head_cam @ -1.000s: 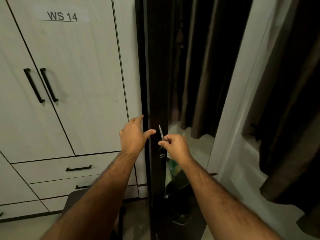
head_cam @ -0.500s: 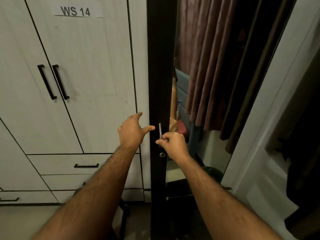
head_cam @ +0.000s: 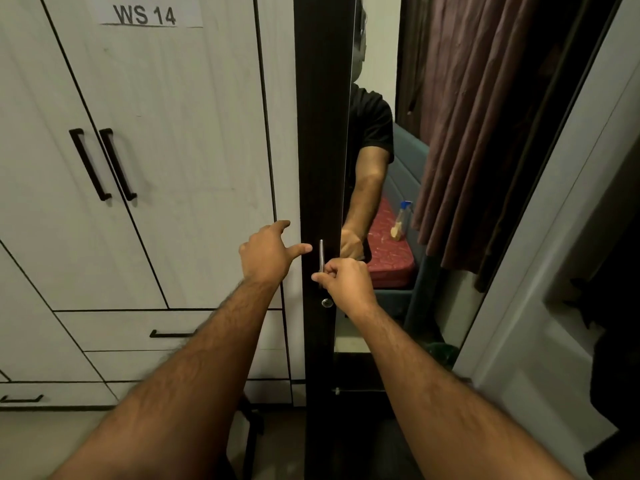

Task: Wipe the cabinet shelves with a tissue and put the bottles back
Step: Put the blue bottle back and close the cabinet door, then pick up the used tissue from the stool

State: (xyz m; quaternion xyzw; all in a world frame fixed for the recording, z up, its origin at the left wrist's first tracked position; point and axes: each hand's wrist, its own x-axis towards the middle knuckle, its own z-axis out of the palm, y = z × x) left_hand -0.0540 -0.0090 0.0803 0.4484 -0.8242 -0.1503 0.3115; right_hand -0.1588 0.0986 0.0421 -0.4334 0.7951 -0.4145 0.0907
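Head view, left to right: two black handles [head_cam: 104, 164] on the white cupboard, then the left hand [head_cam: 268, 256], fingers loose and straight, thumb touching the dark cabinet door [head_cam: 320, 133], and the right hand [head_cam: 346, 284] pinching its one metal handle [head_cam: 321, 254] above a single lock [head_cam: 326, 302]. To do this well, I judge, pull the handle steadily while the left hand steadies the edge; one bottle [head_cam: 401, 220] shows in the mirror [head_cam: 381, 46] on a red mattress [head_cam: 389, 251]; shelves and tissue are out of sight.
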